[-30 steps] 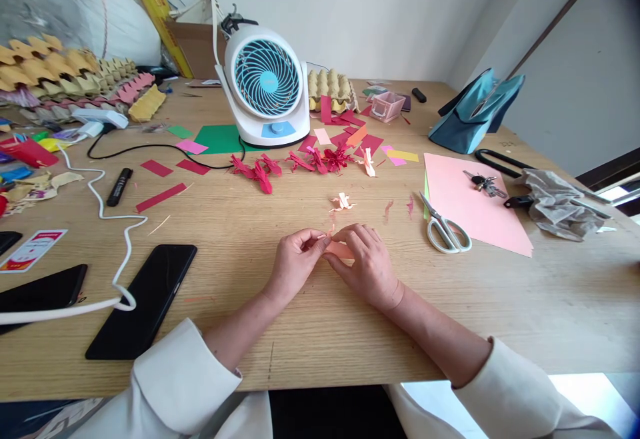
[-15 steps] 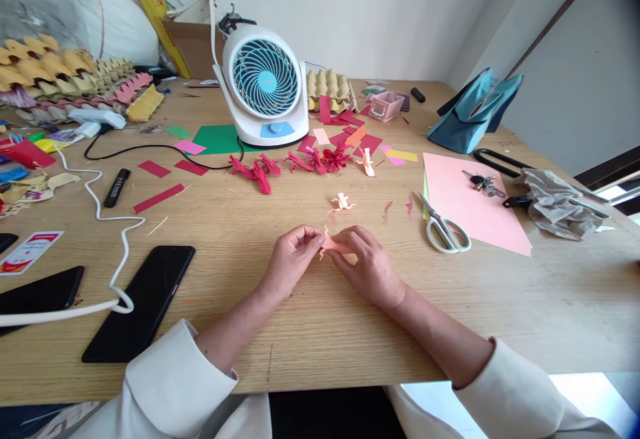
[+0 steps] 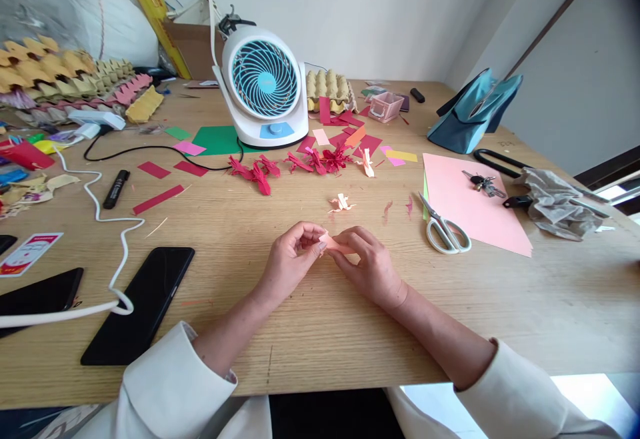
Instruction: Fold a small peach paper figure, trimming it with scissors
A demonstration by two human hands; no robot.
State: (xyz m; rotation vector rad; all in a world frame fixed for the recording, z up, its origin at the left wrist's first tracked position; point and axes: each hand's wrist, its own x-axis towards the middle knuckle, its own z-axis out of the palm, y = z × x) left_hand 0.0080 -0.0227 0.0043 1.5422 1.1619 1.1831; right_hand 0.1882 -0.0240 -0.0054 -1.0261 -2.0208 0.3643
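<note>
Between my two hands, just above the near middle of the table, is a small piece of folded peach paper [image 3: 336, 244]. My left hand [image 3: 293, 256] pinches its left end between thumb and fingers. Closed round its right end is my right hand [image 3: 367, 262], which covers part of the paper. Just beyond my hands lies a pale cut-paper figure [image 3: 343, 202] with thin limbs. Another pale paper figure [image 3: 367, 162] is farther back, beside a row of crumpled red paper figures [image 3: 315, 160]. White-handled scissors [image 3: 445, 229] lie to the right, blades slightly apart.
A white fan [image 3: 270, 79] stands at the back among red paper scraps [image 3: 370, 144]. Pink sheets [image 3: 470, 206] with keys [image 3: 484, 184] lie right, near a blue bag [image 3: 473, 112]. Left are a black phone [image 3: 140, 306], a marker [image 3: 117, 189] and a white cable [image 3: 123, 239].
My left fingers have shifted slightly on the peach paper, and its left end now shows less of its thin strips. My right hand stays almost where it was.
</note>
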